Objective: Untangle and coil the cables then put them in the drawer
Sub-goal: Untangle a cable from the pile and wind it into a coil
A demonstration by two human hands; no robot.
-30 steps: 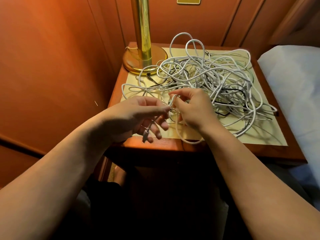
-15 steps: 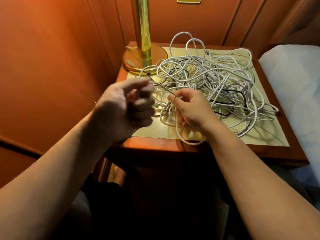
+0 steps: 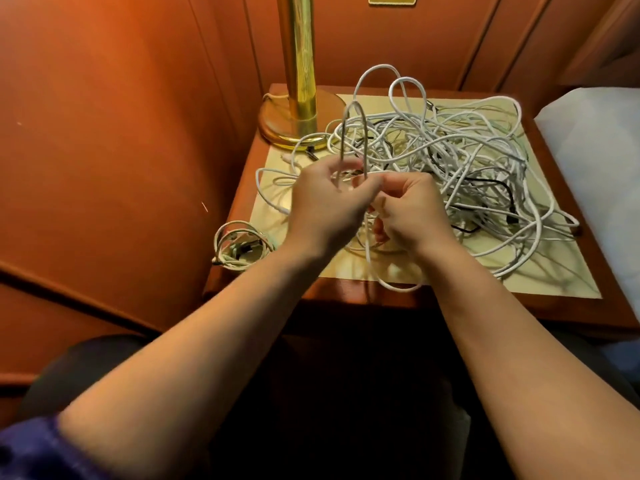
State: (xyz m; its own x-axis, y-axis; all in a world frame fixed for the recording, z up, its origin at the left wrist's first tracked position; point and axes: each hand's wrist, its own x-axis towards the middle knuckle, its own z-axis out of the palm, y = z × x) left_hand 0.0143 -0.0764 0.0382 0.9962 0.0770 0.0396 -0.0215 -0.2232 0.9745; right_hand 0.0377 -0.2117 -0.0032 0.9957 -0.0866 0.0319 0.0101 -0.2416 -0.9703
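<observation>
Nightstand (image 3: 450, 303) holds lamp (image 3: 299, 98) beside tangled cables (image 3: 450, 157)

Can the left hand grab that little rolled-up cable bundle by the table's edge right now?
Probably not yet. The left hand is busy: its grip holds a tall white cable loop with the right hand. The coiled bundle lies just left of that wrist, nothing covering it, so after letting go it looks easy to reach.

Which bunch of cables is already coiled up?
The small white coiled bundle at the nightstand's left edge; the big white and black heap behind the hands remains a loose tangle.
</observation>
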